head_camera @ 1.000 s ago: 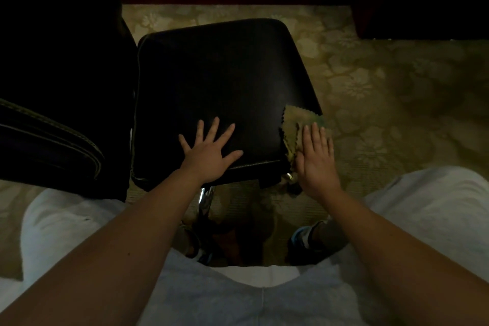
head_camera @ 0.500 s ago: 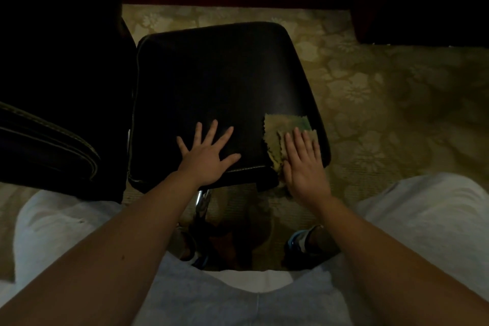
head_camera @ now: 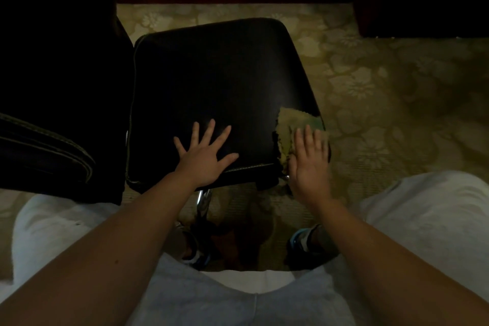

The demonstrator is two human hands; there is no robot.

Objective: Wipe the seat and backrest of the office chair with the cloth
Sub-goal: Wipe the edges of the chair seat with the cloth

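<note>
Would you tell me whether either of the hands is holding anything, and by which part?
Nothing is gripped. The right hand presses the cloth flat at its near end against the seat; the left hand rests bare on it.

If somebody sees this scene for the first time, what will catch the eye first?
The black leather chair seat fills the middle. A flat right hand presses a yellow-green cloth with zigzag edges onto its near right corner. The spread left hand lies flat on the seat's near edge, above a floral beige carpet.
</note>
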